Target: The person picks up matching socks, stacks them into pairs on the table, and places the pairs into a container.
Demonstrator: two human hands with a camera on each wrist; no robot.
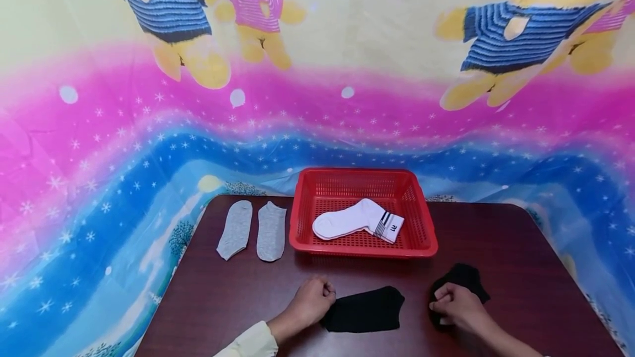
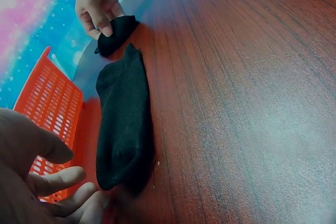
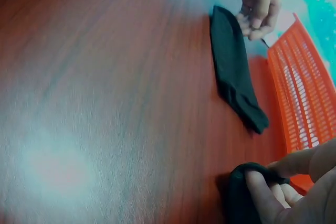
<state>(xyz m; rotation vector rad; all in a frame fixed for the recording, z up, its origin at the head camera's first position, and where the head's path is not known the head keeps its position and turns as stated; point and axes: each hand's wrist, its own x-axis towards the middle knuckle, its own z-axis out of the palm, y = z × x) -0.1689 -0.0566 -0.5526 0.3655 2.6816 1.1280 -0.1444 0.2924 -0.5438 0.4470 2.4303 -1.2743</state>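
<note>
A black ankle sock (image 1: 367,309) lies flat on the table in front of the basket. At its left end is my left hand (image 1: 313,299), its fingers loosely bent and the thumb apart from them in the left wrist view; whether a fingertip touches the fabric I cannot tell. Farther right, a second black sock (image 1: 465,279) is partly hidden under my right hand (image 1: 458,306). The right hand's thumb and fingers pinch that sock's edge (image 3: 247,169), as the right wrist view shows.
Behind the socks stands a red plastic basket (image 1: 364,252) with white striped socks (image 1: 344,221) in it. Two grey ankle socks (image 1: 237,227) lie side by side left of the basket. A patterned cloth (image 1: 347,114) hangs behind the dark wooden table (image 1: 223,296).
</note>
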